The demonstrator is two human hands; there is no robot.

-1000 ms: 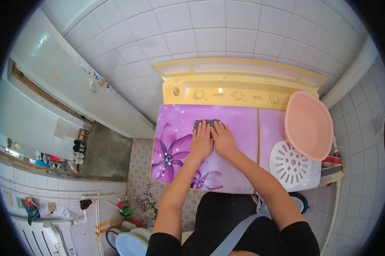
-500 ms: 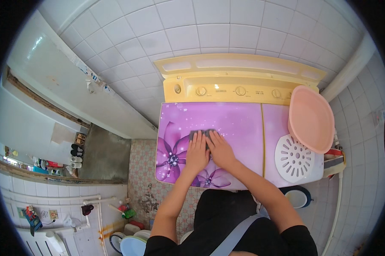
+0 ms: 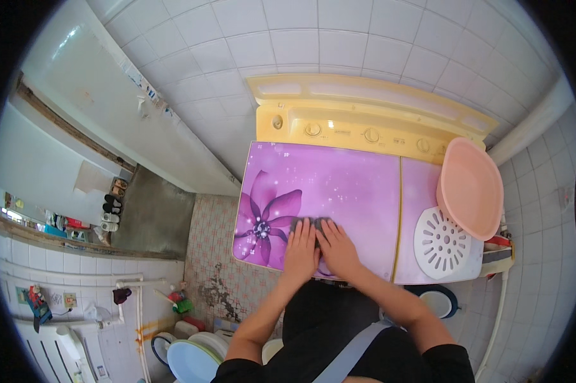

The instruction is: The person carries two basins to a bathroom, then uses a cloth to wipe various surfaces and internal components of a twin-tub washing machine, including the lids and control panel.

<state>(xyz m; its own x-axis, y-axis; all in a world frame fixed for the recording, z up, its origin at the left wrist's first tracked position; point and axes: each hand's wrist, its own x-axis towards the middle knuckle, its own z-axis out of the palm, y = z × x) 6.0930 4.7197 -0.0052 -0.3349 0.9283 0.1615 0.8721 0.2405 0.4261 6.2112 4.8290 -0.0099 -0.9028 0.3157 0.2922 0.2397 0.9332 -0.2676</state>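
Observation:
A twin-tub washing machine with a purple flowered lid (image 3: 345, 179) stands before me, its yellow control panel (image 3: 348, 131) along the back. Near the lid's front edge lies a dark grey cloth (image 3: 316, 223), mostly covered by my fingers. My left hand (image 3: 301, 255) holds it down from the left, fingers close together and pressed on it. Beside it, my right hand (image 3: 339, 252) presses the cloth's right part in the same way. The thumbs are close to each other. A large purple flower print (image 3: 262, 223) is left of my hands.
On the machine's right end, a pink basin (image 3: 472, 188) leans over a white slotted disc (image 3: 441, 246). A pale door (image 3: 128, 102) stands at the left beside a doorway with shoes (image 3: 111, 210). Basins (image 3: 195, 360) sit on the floor at lower left; a white pipe (image 3: 533, 118) is right.
Both hands have slid the grey cloth toward me, from the middle of the lid to near its front edge. The view has turned slightly.

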